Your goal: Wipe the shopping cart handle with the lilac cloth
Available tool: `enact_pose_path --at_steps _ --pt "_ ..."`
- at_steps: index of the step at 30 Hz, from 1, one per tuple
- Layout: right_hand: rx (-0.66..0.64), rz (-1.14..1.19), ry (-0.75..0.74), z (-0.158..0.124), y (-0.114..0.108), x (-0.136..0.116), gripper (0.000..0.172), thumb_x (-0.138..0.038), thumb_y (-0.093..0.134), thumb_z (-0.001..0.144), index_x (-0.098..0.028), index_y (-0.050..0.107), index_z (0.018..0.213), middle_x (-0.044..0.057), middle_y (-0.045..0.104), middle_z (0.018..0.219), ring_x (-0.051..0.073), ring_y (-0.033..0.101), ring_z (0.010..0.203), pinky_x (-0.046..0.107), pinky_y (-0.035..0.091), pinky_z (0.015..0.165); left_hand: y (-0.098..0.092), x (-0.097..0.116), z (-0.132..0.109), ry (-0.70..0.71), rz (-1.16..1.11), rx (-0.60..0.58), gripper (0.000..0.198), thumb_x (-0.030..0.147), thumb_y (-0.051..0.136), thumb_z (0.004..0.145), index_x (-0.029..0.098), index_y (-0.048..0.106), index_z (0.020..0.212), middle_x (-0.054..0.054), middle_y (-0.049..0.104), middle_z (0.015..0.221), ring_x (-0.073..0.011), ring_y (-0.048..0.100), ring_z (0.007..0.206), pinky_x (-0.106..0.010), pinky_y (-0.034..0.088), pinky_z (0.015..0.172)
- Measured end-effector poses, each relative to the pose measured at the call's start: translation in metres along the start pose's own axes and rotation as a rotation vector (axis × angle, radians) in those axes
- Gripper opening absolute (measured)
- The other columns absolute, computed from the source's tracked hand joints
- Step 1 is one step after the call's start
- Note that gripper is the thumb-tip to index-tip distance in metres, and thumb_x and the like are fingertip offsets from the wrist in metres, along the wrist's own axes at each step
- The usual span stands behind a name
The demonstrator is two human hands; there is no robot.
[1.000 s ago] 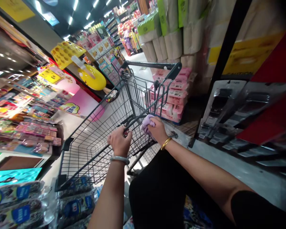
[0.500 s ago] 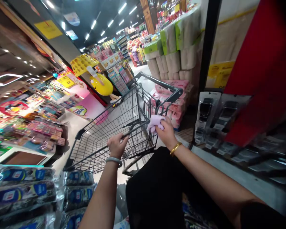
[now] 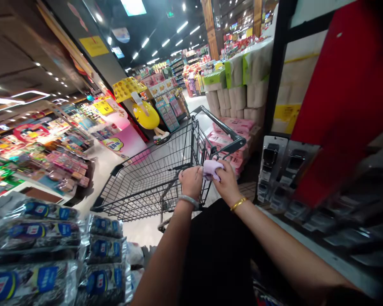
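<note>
A black wire shopping cart [image 3: 140, 199] stands tilted across the view in front of me, its handle [image 3: 223, 129] at the far right end. My right hand [image 3: 228, 182] is closed round a crumpled lilac cloth [image 3: 212, 168], which lies against the cart's near top rim by the handle end. Close beside the cloth, my left hand [image 3: 191, 182] is closed over the same rim; its fingertips are partly hidden. I wear a gold bangle on the right wrist and a grey one on the left.
Bagged black goods [image 3: 35, 231] are stacked at the lower left. Pink packs [image 3: 232, 127] and wrapped paper rolls [image 3: 232, 97] stand behind the handle. Blister packs [image 3: 270, 159] hang at right beside a red panel [image 3: 341, 76]. A yellow figure [image 3: 146, 114] stands beyond the cart.
My left hand has slid right along the cart's rim until close to the cloth. My right hand, still holding the cloth, has shifted slightly right and down. The whole view has turned a little.
</note>
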State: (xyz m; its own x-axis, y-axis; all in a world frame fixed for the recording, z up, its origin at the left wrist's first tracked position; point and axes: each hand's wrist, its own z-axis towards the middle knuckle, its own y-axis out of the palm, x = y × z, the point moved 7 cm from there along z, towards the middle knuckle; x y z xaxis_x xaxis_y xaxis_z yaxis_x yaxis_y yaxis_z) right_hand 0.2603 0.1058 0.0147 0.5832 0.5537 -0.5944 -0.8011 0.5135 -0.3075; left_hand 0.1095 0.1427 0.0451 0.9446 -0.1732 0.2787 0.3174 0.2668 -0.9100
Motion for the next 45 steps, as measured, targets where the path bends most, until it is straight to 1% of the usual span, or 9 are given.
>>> enact_pose_path --at_steps 5,11,16,23,29,34,39,41,45 --pt "-0.098 -0.022 -0.100 0.005 -0.003 -0.010 0.031 -0.005 0.053 0.078 -0.018 0.069 0.102 0.012 0.062 0.116 0.027 0.058 0.108 0.043 0.054 0.096 0.007 0.016 0.001 0.010 -0.089 0.074 0.039 0.028 0.032 0.106 0.028 0.070 0.099 -0.002 0.074 0.104 -0.0201 0.060 0.110 -0.044 0.024 0.112" --pt "0.082 -0.079 -0.233 0.032 -0.039 -0.031 0.030 -0.009 0.060 0.080 -0.020 0.069 0.106 0.012 0.060 0.122 0.028 0.055 0.115 0.047 0.051 0.101 0.001 0.005 -0.005 0.020 -0.122 0.104 0.037 0.030 0.034 0.105 0.023 0.066 0.088 -0.004 0.072 0.096 -0.0212 0.060 0.105 -0.045 0.026 0.110" --pt "-0.128 -0.086 -0.397 0.011 -0.021 -0.038 0.030 -0.003 0.053 0.083 -0.022 0.071 0.100 0.009 0.065 0.114 0.026 0.057 0.111 0.045 0.052 0.099 -0.001 0.002 -0.011 0.027 -0.169 0.117 0.039 0.028 0.031 0.105 0.028 0.069 0.095 -0.001 0.073 0.100 -0.0195 0.059 0.110 -0.045 0.024 0.113" --pt "0.024 -0.108 -0.272 0.012 -0.056 -0.033 0.033 -0.008 0.058 0.080 -0.022 0.070 0.108 0.011 0.061 0.120 0.028 0.056 0.113 0.048 0.052 0.097 -0.004 -0.005 -0.024 0.025 -0.149 0.115 0.040 0.034 0.031 0.106 0.027 0.068 0.092 -0.001 0.072 0.096 -0.0200 0.059 0.108 -0.047 0.020 0.115" --pt "-0.266 -0.116 -0.376 -0.036 -0.007 -0.028 0.029 -0.001 0.054 0.078 -0.021 0.071 0.089 0.010 0.066 0.113 0.027 0.056 0.111 0.044 0.053 0.095 -0.010 -0.009 -0.029 0.055 -0.188 0.035 0.044 0.034 0.029 0.107 0.031 0.072 0.099 0.001 0.075 0.104 -0.0193 0.060 0.111 -0.045 0.025 0.112" --pt "-0.196 -0.077 -0.273 -0.055 0.008 -0.027 0.030 -0.001 0.055 0.075 -0.019 0.072 0.092 0.013 0.064 0.118 0.028 0.053 0.114 0.048 0.051 0.098 -0.011 -0.013 -0.024 0.079 -0.172 -0.005 0.045 0.035 0.030 0.106 0.031 0.074 0.100 0.001 0.076 0.102 -0.0182 0.062 0.105 -0.040 0.033 0.102" --pt "-0.097 0.004 -0.243 -0.051 0.012 -0.033 0.029 -0.004 0.054 0.079 -0.020 0.072 0.094 0.012 0.063 0.117 0.027 0.054 0.115 0.048 0.051 0.098 -0.007 -0.015 -0.031 0.109 -0.151 0.012 0.032 0.043 0.042 0.103 0.032 0.071 0.108 0.002 0.075 0.110 -0.0201 0.060 0.112 -0.043 0.027 0.110" --pt "-0.121 0.031 -0.261 -0.055 0.021 -0.031 0.023 -0.006 0.055 0.082 -0.020 0.072 0.089 0.012 0.065 0.117 0.028 0.054 0.115 0.048 0.052 0.098 -0.008 -0.014 -0.037 0.159 -0.133 0.054 0.028 0.047 0.051 0.099 0.033 0.068 0.117 0.001 0.072 0.120 -0.0215 0.056 0.122 -0.044 0.020 0.117" --pt "-0.313 0.042 -0.271 -0.076 0.048 -0.023 0.025 -0.006 0.056 0.083 -0.023 0.072 0.089 0.011 0.068 0.117 0.026 0.059 0.111 0.043 0.056 0.092 -0.004 -0.014 -0.042 0.217 -0.080 0.051 0.045 0.055 0.065 0.089 0.031 0.062 0.126 -0.003 0.068 0.130 -0.0249 0.050 0.130 -0.046 0.012 0.122"
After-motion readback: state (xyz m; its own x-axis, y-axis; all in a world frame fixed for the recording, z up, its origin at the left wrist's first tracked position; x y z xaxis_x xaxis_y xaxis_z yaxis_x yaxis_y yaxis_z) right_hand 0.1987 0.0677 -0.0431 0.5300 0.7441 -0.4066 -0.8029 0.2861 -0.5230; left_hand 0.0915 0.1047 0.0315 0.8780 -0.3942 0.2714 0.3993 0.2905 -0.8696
